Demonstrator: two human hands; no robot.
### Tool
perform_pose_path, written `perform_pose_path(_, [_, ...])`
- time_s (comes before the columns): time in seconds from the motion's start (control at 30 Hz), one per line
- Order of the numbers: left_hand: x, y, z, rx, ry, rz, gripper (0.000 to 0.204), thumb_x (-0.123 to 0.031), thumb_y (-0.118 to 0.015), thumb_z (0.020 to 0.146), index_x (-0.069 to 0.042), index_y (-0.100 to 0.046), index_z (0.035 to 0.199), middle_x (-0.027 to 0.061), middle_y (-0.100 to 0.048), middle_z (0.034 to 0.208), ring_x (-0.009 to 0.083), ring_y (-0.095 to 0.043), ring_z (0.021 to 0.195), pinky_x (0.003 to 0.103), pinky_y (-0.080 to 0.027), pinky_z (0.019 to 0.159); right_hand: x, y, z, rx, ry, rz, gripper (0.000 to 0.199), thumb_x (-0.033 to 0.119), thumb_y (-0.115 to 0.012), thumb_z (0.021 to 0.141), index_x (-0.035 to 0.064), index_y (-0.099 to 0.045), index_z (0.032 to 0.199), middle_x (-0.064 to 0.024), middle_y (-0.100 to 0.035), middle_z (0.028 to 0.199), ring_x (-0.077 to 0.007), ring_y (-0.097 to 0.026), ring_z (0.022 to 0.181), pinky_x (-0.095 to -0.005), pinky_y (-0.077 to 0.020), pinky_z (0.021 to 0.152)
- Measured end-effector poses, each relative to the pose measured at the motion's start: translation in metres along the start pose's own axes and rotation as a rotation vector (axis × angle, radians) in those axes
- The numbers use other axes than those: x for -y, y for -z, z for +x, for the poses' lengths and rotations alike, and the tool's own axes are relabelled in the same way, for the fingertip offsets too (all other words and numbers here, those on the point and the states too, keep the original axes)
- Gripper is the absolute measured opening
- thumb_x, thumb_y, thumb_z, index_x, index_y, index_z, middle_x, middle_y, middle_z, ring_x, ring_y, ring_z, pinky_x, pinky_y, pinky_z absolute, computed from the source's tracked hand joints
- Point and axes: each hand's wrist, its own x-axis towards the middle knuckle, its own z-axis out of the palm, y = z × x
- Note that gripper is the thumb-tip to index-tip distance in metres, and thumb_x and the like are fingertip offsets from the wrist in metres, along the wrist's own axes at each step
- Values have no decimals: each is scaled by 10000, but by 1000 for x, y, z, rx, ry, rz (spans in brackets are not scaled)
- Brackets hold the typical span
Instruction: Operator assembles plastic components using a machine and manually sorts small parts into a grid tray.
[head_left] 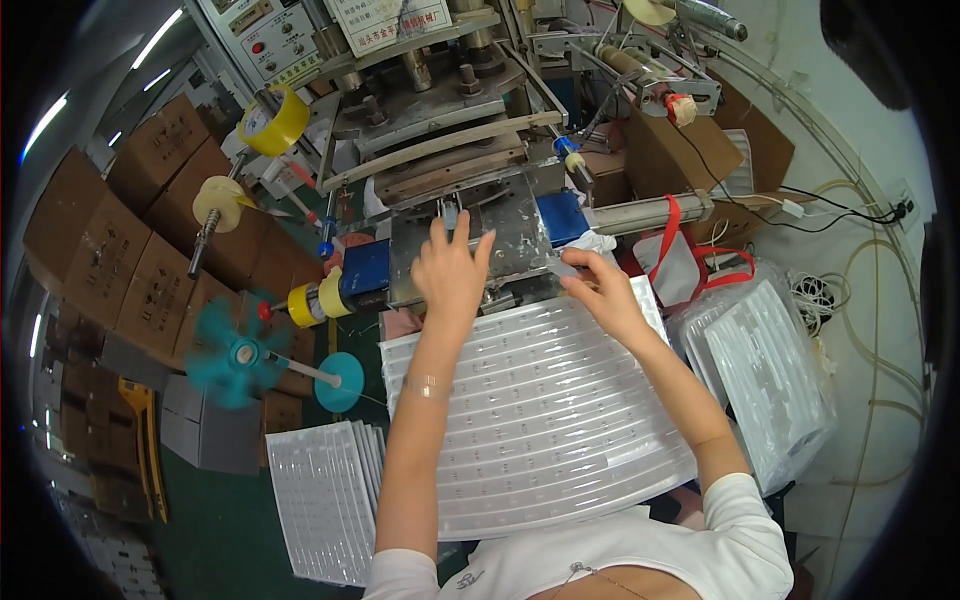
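While the left hand (450, 278) spreads over the metal plate (517, 238), the right hand (606, 294) pinches clear plastic (563, 267)

Head view, recorded by the left of two fisheye cameras worn side by side on the person's head. The lens faces forward and downward — nearest to it lies the wearer's white shirt (640, 560), at 5 to 6 o'clock. The left hand (450, 275) and right hand (607, 300) fall near the centre, at middle range. Beyond them stands a metal press (440, 118) at 12 o'clock; cartons (100, 265) flank the field at 9, a pale wall (895, 320) at 3 — straight edges bending toward the rim.
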Motion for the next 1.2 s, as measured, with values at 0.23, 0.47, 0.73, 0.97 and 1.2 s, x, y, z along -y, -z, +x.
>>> perform_pose_path(0.23, [15,10,-1,-23,-95,-295,283,-187,-706,734,-124,-643,1002,73,-583,748,263,-605,698,373,-452,596,14,-52,57,-251,319,-278,237,125,-680,784,42,-614,996,-113,-630,948,-283,-615,846,-337,-514,717])
perform_pose_path(0.47, [0,82,-95,284,394,-847,335,-122,-697,778,-94,-632,1106,97,-642,872,186,-618,791,292,-471,685,-6,-73,100,-230,360,-661,206,175,-623,814,86,-639,1000,-98,-629,913,-303,-588,834,-391,-481,734])
perform_pose_path(0.73, [-58,113,-122,433,307,-886,327,-109,-719,762,-41,-601,1058,79,-652,943,213,-625,806,307,-473,680,0,-15,46,-167,317,-463,421,220,-605,843,58,-503,1218,-157,-573,1146,-356,-531,1054,-404,-412,916])
perform_pose_path(0.97, [-128,105,-171,474,-487,-815,218,-111,-633,707,-74,-577,914,20,-552,704,153,-550,595,287,-401,574,29,96,-111,828,-28,-736,212,174,-610,805,156,-655,1012,-93,-619,883,-302,-635,775,-408,-502,657])
perform_pose_path(1.2, [-142,94,-218,705,-678,-520,204,-94,-577,687,-92,-584,891,12,-498,676,155,-553,604,290,-394,559,10,103,-203,832,126,-963,134,116,-563,737,103,-631,852,-64,-549,915,-223,-592,831,-338,-517,664])
